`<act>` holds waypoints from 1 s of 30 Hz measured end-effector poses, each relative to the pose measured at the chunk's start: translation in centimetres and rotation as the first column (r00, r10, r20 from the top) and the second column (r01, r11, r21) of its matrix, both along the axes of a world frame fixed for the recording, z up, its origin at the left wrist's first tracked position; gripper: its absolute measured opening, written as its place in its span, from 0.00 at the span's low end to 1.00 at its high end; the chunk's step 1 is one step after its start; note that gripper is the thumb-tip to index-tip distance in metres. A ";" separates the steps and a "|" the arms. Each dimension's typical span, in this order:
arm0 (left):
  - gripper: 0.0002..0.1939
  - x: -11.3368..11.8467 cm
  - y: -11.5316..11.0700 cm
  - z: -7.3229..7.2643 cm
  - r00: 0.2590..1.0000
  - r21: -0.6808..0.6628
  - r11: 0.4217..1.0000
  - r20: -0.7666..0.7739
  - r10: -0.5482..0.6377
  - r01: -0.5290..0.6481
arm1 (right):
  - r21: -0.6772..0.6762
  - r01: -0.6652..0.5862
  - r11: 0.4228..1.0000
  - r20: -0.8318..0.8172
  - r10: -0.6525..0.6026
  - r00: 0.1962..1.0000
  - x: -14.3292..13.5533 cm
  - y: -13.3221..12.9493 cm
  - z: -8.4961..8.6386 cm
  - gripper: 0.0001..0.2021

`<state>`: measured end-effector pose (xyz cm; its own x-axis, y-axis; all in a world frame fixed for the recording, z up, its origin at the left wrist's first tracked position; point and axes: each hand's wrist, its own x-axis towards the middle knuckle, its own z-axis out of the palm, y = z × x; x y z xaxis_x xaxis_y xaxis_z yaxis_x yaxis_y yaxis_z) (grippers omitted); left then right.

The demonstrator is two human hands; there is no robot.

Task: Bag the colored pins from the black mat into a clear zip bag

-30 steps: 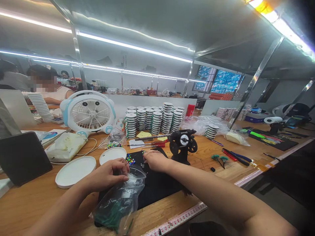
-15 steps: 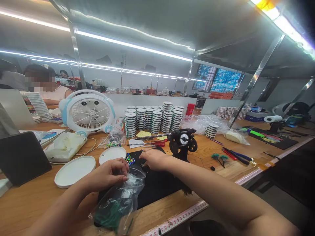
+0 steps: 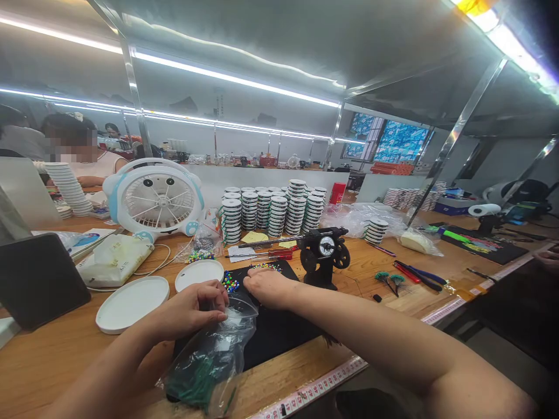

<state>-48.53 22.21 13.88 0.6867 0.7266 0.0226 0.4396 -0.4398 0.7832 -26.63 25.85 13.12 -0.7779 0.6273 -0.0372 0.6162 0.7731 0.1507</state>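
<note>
My left hand (image 3: 203, 307) pinches the mouth of a clear plastic bag (image 3: 227, 337), which holds green strands (image 3: 196, 381) at its bottom. The bag lies partly over a black mat (image 3: 279, 331). My right hand (image 3: 266, 286) is palm down over the mat; its fingers curl under and what they hold, if anything, is hidden. Colourful beads (image 3: 230, 283) lie in a small pile between my two hands, and more beads (image 3: 266, 267) are just behind my right hand. A white round lid (image 3: 200, 274) sits behind my left hand.
Beyond my right hand stands a black geared device (image 3: 325, 250). Stacks of white spools (image 3: 277, 215) and a fan (image 3: 159, 201) line the back. Pliers (image 3: 421, 276) lie to the right, a white tray (image 3: 131, 305) and a dark tablet (image 3: 41, 282) to the left. A person (image 3: 87, 151) sits beyond.
My right hand has shifted slightly left and down, its fingers now tucked under, uncovering the beads behind it. My left hand and the bag have stayed in place.
</note>
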 end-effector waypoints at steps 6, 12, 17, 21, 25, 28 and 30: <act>0.11 0.1 0.1 0.1 1.000 0.007 1.000 -0.006 0.001 -0.001 | -0.118 0.139 0.983 -0.161 -0.157 0.974 0.8 1.0 -0.6 0.10; 0.12 0.1 0.1 -0.1 1.000 0.002 1.000 0.005 0.005 -0.005 | -0.306 0.138 0.942 -0.459 -0.273 0.845 0.1 -0.2 0.6 0.07; 0.12 -0.1 0.3 -0.3 1.000 -0.013 1.000 0.022 0.004 -0.004 | -0.437 -0.026 0.899 -0.574 -0.256 0.778 -1.1 -1.5 0.3 0.11; 0.13 -0.3 0.4 0.0 0.999 -0.020 1.000 0.050 -0.007 0.008 | -0.444 -0.039 0.895 -0.668 -0.302 0.680 -0.4 -1.6 0.4 0.09; 0.13 -0.7 0.4 0.6 0.992 -0.038 0.999 0.123 -0.013 0.018 | -0.512 -0.068 0.856 -0.730 -0.392 0.560 0.5 -1.7 1.1 0.05; 0.12 -1.4 0.3 0.9 0.985 -0.099 0.995 0.173 0.018 0.000 | -0.583 -0.085 0.808 -0.737 -0.482 0.474 0.4 -1.9 1.4 0.06; 0.12 -2.1 0.4 0.8 0.976 -0.144 0.989 0.208 0.058 -0.028 | -0.572 -0.048 0.819 -0.761 -0.508 0.404 0.5 -2.0 1.7 0.07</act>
